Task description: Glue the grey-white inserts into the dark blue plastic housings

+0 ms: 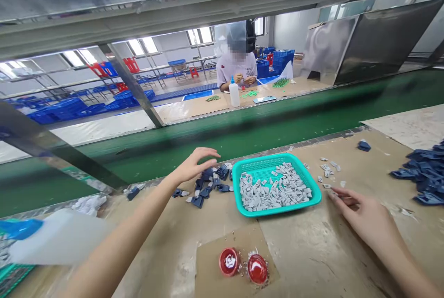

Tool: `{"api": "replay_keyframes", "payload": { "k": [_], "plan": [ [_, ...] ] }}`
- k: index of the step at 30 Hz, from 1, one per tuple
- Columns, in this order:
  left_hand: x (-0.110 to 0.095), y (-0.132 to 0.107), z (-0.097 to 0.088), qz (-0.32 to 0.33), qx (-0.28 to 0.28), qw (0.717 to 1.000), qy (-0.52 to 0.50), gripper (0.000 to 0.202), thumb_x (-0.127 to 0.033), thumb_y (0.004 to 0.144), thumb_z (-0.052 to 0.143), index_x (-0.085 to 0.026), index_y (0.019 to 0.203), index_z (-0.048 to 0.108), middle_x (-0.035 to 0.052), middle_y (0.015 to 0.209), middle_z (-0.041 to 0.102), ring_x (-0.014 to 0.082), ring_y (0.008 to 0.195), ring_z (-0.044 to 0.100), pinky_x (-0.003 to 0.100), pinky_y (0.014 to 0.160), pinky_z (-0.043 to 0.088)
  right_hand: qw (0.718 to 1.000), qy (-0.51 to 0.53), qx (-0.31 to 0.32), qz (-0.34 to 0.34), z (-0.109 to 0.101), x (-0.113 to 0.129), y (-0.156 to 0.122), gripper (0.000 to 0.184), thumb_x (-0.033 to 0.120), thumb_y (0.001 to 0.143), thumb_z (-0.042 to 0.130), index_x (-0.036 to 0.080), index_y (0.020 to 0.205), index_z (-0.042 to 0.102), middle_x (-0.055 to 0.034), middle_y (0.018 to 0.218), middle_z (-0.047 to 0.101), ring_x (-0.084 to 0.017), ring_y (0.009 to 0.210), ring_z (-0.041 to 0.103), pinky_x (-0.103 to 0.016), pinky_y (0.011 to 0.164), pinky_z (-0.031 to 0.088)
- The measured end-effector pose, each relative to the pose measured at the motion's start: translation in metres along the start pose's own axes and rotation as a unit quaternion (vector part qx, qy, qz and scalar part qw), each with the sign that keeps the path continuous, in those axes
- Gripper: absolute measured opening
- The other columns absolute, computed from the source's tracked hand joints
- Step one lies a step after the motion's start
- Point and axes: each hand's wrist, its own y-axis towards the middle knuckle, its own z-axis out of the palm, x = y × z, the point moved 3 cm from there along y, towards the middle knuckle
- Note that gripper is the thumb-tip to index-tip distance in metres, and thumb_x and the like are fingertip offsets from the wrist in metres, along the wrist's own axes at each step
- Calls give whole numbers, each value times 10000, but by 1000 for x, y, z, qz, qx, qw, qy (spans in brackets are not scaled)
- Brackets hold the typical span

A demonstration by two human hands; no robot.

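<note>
At the far edge of the worktop (312,252), left hand (194,166) spread loose over blue parts (208,185), handy beside tray (267,163) corralling grey pieces (274,188); right hand (364,215) grip unclear.

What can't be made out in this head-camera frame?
Head view, right hand: thing at its fingers too thin to identify.
Blue parts pile: cut off by right edge.
White bottle-like object, lower left: motion-blurred.
Left hand: touching the small blue pieces or hovering, unclear.

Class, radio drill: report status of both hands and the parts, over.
Left hand open, over blue parts. Right hand on table by loose grey pieces, grip unclear. Tray between them.
</note>
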Motion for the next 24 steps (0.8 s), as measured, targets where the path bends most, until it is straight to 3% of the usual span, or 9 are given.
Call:
{"api": "replay_keyframes", "payload": {
  "k": [4,8,12,15,18,24],
  "plan": [
    [20,10,-2,-60,-21,998,4,561,-613,867,384,-212,1191,605,114,1258,617,303,1142,564,415,920,474,996,-43,-53,-53,-17,17,-7,351,498,812,577,323,1087,706,-46,985,731,-233,604,667,-359,550,487],
    [11,15,20,-41,14,999,5,598,-652,791,494,-225,1192,614,94,1211,645,278,1088,602,351,891,485,984,-24,-35,-174,-18,66,-2,289,460,854,564,293,1031,721,-50,989,727,-216,684,677,-307,552,501],
    [-9,20,40,-24,28,999,28,634,-658,765,515,-179,1161,638,126,1065,681,298,998,625,373,859,476,934,-44,113,-336,17,136,13,229,263,884,554,254,1034,726,-62,1001,731,-234,877,674,-327,723,515],
    [-19,23,47,-22,42,998,40,597,-616,776,518,-178,1163,639,116,984,697,285,923,644,349,795,485,880,-109,250,-388,51,173,24,295,138,824,610,269,1062,724,-62,1043,720,-253,983,648,-336,802,484],
    [-28,20,49,-3,65,997,42,538,-532,794,528,-216,1221,610,89,1007,702,263,927,643,317,785,478,857,-130,307,-393,76,188,31,265,136,771,681,277,985,744,-40,983,734,-252,951,659,-302,765,473],
    [-42,-1,45,35,118,992,33,399,-358,789,552,-267,1165,647,27,1097,707,227,956,642,269,806,470,852,-138,319,-392,95,181,33,138,153,788,667,218,891,732,-42,847,727,-222,814,672,-261,664,456]
  ]
}}
